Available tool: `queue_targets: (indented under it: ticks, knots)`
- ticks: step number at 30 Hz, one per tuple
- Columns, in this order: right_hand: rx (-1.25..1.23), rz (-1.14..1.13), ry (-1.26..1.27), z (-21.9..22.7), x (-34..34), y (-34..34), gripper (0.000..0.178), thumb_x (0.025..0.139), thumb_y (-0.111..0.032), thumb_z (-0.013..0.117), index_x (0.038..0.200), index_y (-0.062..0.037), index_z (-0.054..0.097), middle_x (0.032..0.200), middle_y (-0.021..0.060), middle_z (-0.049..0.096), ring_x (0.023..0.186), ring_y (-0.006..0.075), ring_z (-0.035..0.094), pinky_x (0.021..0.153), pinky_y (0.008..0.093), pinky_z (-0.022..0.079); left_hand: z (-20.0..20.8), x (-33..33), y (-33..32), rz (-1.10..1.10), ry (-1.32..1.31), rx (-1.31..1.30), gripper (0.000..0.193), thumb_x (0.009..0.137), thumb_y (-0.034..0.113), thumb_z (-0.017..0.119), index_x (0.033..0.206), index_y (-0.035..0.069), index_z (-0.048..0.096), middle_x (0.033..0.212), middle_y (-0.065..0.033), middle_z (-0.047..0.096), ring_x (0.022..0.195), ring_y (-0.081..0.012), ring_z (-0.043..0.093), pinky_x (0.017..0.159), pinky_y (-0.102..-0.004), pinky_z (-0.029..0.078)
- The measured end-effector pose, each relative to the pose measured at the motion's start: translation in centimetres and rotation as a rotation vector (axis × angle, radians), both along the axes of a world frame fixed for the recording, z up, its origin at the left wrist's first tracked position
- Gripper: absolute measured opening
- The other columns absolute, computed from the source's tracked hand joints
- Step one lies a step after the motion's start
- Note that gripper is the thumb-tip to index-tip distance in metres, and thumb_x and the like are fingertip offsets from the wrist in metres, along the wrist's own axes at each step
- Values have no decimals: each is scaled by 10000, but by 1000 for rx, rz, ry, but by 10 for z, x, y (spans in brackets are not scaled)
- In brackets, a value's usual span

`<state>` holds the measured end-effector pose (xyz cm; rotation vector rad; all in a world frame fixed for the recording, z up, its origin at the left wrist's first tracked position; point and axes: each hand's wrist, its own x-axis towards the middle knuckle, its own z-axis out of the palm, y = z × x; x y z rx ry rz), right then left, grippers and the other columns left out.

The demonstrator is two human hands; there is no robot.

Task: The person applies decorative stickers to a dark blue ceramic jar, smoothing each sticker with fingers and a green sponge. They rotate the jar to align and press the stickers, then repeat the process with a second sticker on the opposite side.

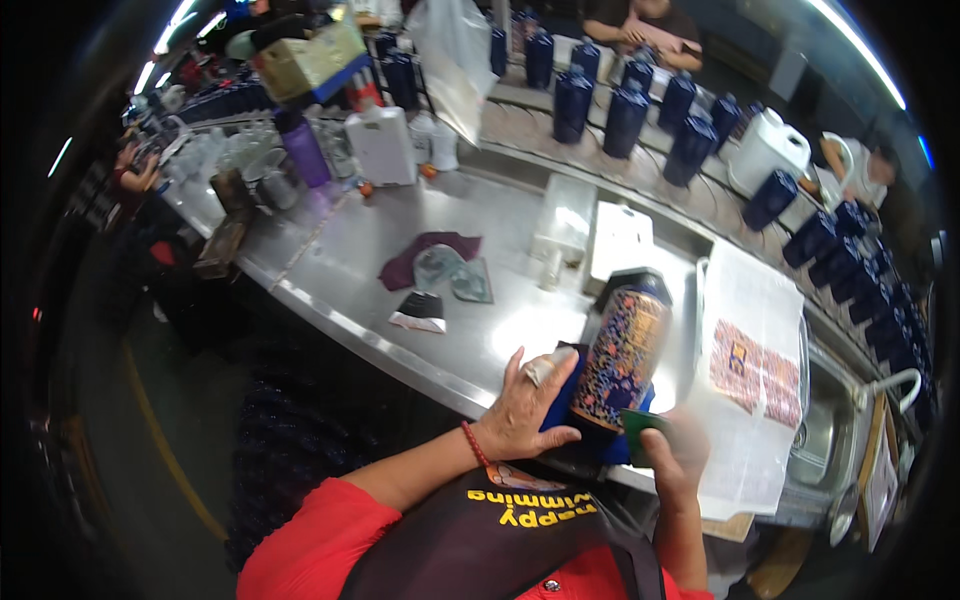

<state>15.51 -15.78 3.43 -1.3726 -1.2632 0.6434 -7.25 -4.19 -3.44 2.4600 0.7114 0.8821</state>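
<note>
Patterned bottle [622,358], multicolour label w/ dark cap, lies tilted at lower centre on steel counter [480,330]. Left hand [528,405] grasps its base w/ blue cloth [562,400]; right hand [672,450] pinches green card [640,422] at label edge. Sticker sheets [755,370] just right. Dark blue bottles [690,130] upper right; white jug [382,142] upper left.

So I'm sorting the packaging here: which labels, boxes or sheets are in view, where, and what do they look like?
Bottle label: wrapped round the dark blue bottle both hands hold, multicoloured, ornate.
Label sheet: on a white sheet at right, red-orange rectangles.
Cardboard box: far left of the bench, tan.
White jerrycan: behind the bench, rectangular.
</note>
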Motion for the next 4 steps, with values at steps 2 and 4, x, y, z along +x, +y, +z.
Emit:
queue_targets:
  ticks: [2, 4]
  knots:
    - [-48, -150, 401, -19, -4, -5, 232, 983, -237, 705, 1075, -27, 672, 1053, 60, 705, 871, 143, 639, 797, 306, 533, -14, -10, -1, 18, -48, -56, 968, 952, 670, 532, 1603, 24, 221, 1539, -232, 399, 1436, -401, 364, 1200, -645, 121]
    - [64, -120, 696, -36, -11, -4, 380, 959, -280, 741, 1212, -33, 603, 1068, 76, 701, 1014, 173, 669, 926, 320, 540, -31, -15, -1, 56, -133, -157, 947, 971, 681, 493, 1609, 39, 215, 1576, -218, 371, 1473, -410, 325, 1205, -643, 131]
